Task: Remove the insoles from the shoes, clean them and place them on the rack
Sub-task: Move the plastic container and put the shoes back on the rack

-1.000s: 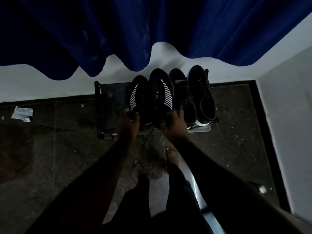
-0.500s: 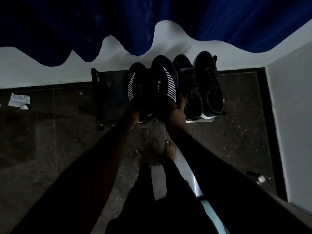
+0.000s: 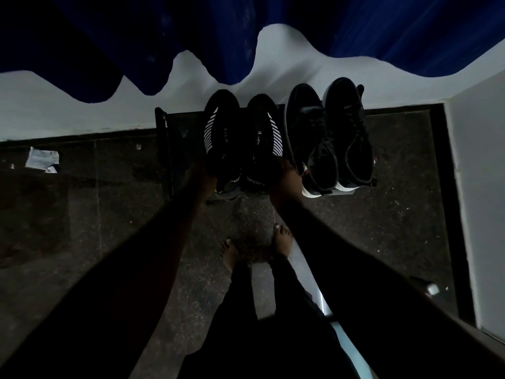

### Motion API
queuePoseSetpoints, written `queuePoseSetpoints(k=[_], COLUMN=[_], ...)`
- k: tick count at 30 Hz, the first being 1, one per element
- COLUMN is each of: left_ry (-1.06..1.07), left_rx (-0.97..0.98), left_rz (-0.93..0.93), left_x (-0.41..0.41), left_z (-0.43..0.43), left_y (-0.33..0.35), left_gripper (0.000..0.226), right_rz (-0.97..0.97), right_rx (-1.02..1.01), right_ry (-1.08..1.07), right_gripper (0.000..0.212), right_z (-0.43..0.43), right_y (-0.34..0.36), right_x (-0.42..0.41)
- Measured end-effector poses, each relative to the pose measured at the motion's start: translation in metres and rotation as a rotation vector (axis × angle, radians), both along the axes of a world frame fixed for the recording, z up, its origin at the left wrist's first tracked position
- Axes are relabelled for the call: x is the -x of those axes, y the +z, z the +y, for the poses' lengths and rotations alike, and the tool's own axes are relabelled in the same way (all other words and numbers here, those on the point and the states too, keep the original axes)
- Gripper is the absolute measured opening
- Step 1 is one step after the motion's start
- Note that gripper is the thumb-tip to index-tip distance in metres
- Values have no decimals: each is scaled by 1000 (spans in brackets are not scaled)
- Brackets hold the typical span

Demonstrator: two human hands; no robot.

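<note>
While the left hand (image 3: 203, 177) and the right hand (image 3: 285, 179) each clasp a heel of the striped shoes (image 3: 222, 132), the pair sits side by side between them, toes pointing away over the rack (image 3: 163, 138). Just outside the right hand, a pair of laced shoes (image 3: 330, 138) stands on that rack.
</note>
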State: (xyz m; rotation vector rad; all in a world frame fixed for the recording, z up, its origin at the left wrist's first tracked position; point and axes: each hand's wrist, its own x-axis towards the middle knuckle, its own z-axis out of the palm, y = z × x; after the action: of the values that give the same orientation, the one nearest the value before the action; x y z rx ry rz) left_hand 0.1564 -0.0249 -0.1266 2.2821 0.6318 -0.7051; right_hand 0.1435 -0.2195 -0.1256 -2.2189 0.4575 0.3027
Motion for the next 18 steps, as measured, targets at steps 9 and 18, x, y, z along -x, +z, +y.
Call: queuePoseSetpoints(k=[9,18], left_ry=[9,44], left_rx=[39,67], left_rz=[19,-36], left_x=[1,5], left_z=[-2,-10], left_y=[10,16], left_gripper=[35,28], right_rz=[-94,58], right_rx=[86,-153], right_ry=[70,-71], right_gripper=[34,47], right_z=[-8,-15], right_y=[0,-2], right_x=[6,11])
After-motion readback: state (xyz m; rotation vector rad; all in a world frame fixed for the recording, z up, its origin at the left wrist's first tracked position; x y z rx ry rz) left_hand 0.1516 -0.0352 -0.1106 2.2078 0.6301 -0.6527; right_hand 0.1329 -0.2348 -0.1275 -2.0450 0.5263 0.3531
